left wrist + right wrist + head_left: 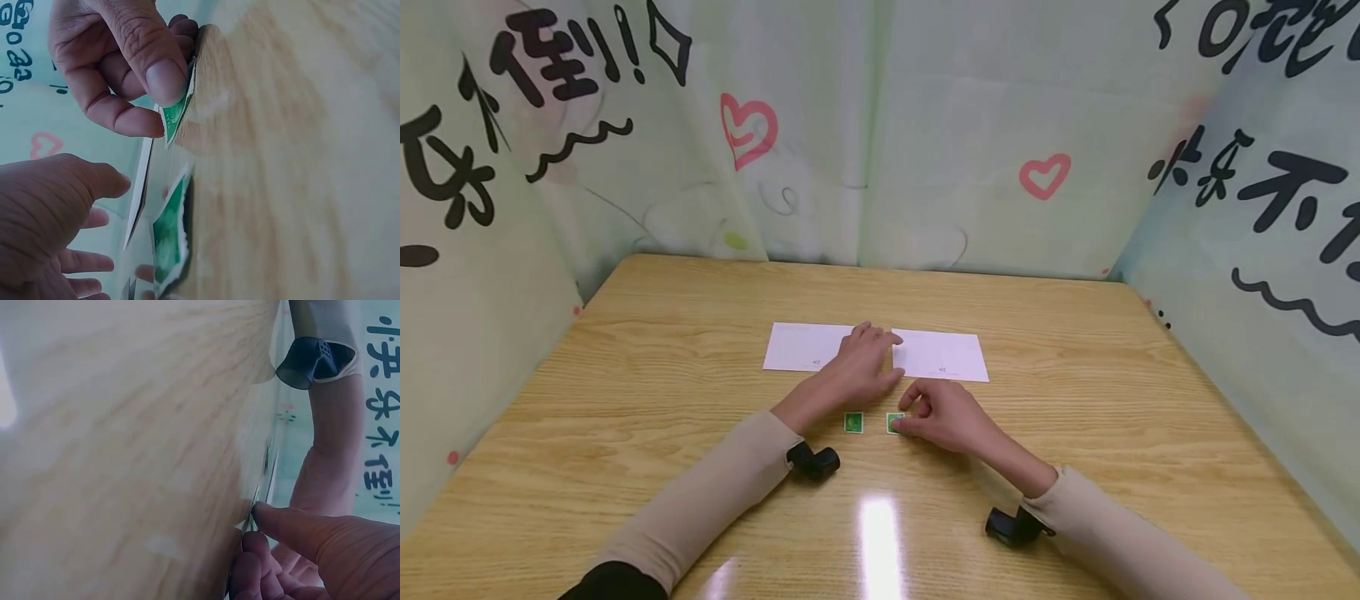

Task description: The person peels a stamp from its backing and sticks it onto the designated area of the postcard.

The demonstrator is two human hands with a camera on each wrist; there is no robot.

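My right hand (943, 414) pinches the edge of the right green postage stamp (173, 119) between thumb and fingertips, low over the table. The left green stamp (853, 422), with its white jagged border, lies flat on the wood to the left. My left hand (867, 365) has its fingers extended and holds nothing; it lies over the inner end of the left white paper rectangle (801, 346) and reaches the right white rectangle (942, 354). Whether it touches either is hard to tell. In the right wrist view, the stamp in my fingers shows only edge-on.
Both rectangles lie side by side on a wood-grain table (662, 333), with small print near their lower edges. A printed curtain (925, 167) with hearts and black writing stands around the back and sides. Black wrist cameras (814, 462) hang under both sleeves. Light glares off the front of the table.
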